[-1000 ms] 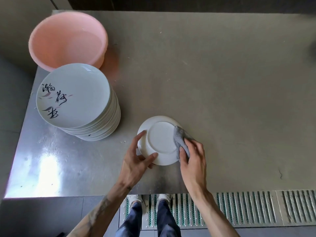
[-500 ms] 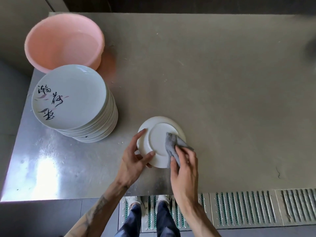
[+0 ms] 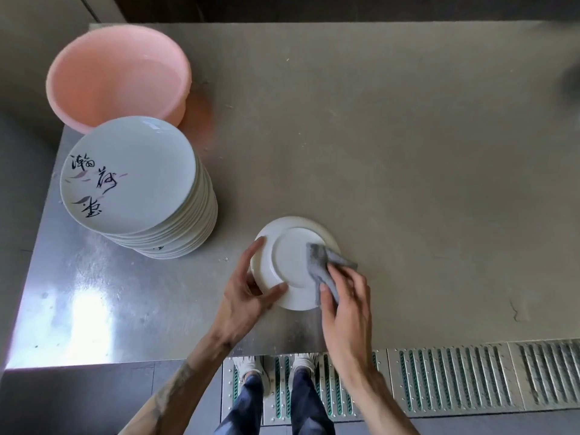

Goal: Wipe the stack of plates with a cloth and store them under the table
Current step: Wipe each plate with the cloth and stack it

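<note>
My left hand (image 3: 248, 293) grips the upturned plate (image 3: 288, 262) by its rim, thumb on its back; my right hand (image 3: 343, 296) presses the cloth (image 3: 323, 265) onto it.

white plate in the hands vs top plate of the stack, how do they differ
The held white plate is underside up, foot ring showing; the stack's top plate faces up, showing black characters. The left hand grips the held plate and a grey cloth touches it; the top plate is untouched. Both are round, white.

Left hand (image 3: 248, 298) grips plate (image 3: 287, 262), right hand (image 3: 345, 304) presses cloth (image 3: 318, 262) on it
</note>
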A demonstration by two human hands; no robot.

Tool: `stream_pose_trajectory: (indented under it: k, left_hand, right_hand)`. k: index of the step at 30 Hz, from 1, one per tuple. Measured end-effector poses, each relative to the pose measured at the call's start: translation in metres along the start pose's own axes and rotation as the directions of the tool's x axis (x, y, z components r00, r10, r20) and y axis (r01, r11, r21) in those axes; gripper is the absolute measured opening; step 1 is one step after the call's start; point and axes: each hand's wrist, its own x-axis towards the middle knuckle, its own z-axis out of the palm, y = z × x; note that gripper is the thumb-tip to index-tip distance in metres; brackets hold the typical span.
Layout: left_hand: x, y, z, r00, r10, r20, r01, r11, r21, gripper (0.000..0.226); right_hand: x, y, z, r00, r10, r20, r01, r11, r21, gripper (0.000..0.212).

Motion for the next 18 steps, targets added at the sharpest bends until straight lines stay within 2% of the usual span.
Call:
stream_pose_trajectory:
  k: [4,10,14,18]
  left_hand:
    - [0.005,0.004,-0.005,1.000,0.012,-0.004,-0.012,0.999,0.031,0.077]
    - [0.001,-0.001,0.001,1.000,0.007,0.023,-0.008,0.999,0.051,0.094]
    - [0.002,-0.001,-0.002,1.000,0.005,0.006,-0.005,0.997,0.071,0.087]
    - [0.002,0.000,0.006,1.000,-0.004,-0.006,0.004,0.999,0.038,0.091]
  right_hand:
    - [0.015,0.000,-0.005,1.000,0.012,0.008,-0.012,1.000,-0.017,0.042]
    - [-0.011,-0.005,0.004,1.000,-0.030,0.005,0.030,0.997,-0.067,0.044]
    - [0.017,0.000,-0.004,1.000,-0.010,0.022,0.011,0.999,-0.049,0.043]
    - [-0.010,-0.014,0.006,1.000,-0.025,-0.001,0.025,0.999,-0.032,0.043]
